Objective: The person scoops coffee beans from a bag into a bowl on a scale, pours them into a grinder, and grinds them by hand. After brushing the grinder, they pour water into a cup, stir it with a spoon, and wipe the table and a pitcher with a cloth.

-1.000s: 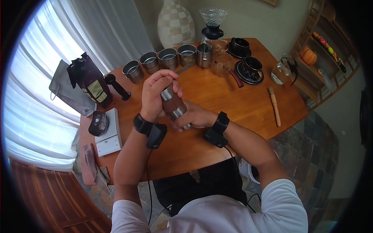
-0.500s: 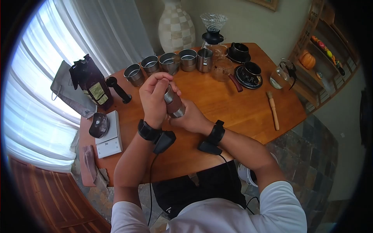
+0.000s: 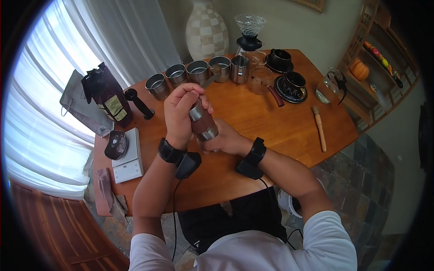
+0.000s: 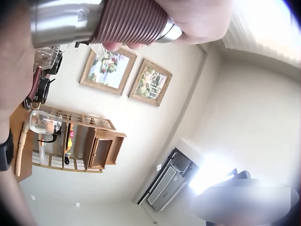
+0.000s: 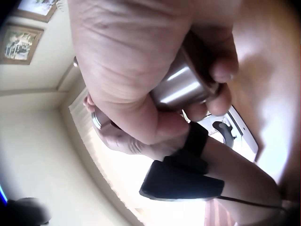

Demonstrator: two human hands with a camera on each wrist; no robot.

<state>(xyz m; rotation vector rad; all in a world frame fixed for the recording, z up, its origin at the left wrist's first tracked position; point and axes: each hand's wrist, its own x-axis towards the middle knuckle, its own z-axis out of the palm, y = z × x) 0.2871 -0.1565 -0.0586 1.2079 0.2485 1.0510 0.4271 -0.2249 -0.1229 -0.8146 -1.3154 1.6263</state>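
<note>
A steel cylinder with a brown ribbed band (image 3: 203, 123), like a hand grinder, is held tilted above the table between both hands. The left hand (image 3: 179, 115) curls round its upper end, thumb near the top. A flat metal arm (image 3: 209, 81) juts from that end toward the cups. Around the lower end, the right hand (image 3: 227, 137) is wrapped. In the left wrist view the ribbed band (image 4: 131, 21) shows beside the left hand (image 4: 202, 19). The right wrist view shows the right hand's (image 5: 131, 61) fingers round the shiny steel part (image 5: 181, 87).
Steel cups (image 3: 197, 72), a pitcher (image 3: 239, 70) and a glass dripper (image 3: 250, 34) stand at the back. Black cups (image 3: 294, 80), a glass pot (image 3: 326, 90) and a brush (image 3: 320, 128) are right. Left are a coffee bag (image 3: 110, 97), tamper (image 3: 140, 104), scale (image 3: 129, 156) and cloth (image 3: 105, 185).
The cylinder and both hands have shifted slightly, and the cylinder's lower end is now more covered by the right hand. The metal arm at the top has changed position. Both hands keep their grip.
</note>
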